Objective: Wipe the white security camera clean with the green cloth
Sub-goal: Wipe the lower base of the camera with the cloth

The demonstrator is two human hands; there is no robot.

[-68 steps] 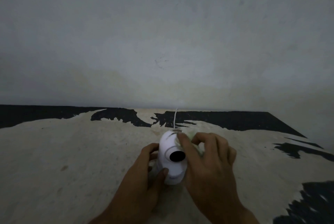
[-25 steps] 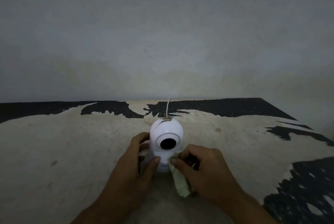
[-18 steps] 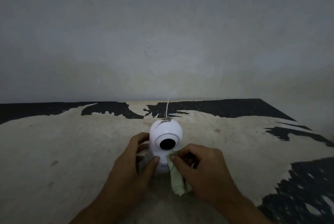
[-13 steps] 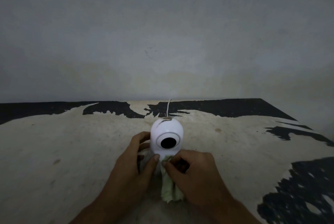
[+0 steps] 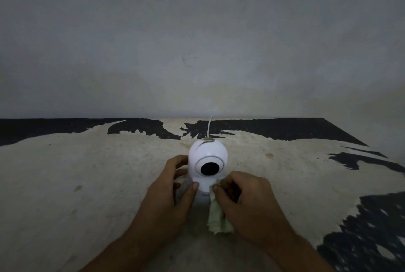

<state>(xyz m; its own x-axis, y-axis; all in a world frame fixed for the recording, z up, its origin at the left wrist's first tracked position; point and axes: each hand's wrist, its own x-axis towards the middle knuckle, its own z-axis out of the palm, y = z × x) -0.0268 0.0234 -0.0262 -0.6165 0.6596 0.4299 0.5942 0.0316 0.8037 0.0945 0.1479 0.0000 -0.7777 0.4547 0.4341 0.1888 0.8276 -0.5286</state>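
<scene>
The left hand (image 5: 168, 199) is curling around the upright white security camera (image 5: 207, 166); at its 5 o'clock, the right hand (image 5: 247, 203) grip is pinching the crumpled green cloth (image 5: 217, 217).

2 bare forearms enter from the bottom edge, each ending in a bare hand. No sleeve, cuff, glove, watch, bracelet or ring shows on either arm up to where the frame cuts them off. The left hand (image 5: 168, 201) shows its back, a broad thumb with a short, pale, rounded nail, and the tips of its fingers (image 5: 177, 159) further up. The right hand (image 5: 247, 203) shows its back and a row of bent knuckles, with 1 short pale nail visible on a fingertip. The dim light hides finer detail.
</scene>
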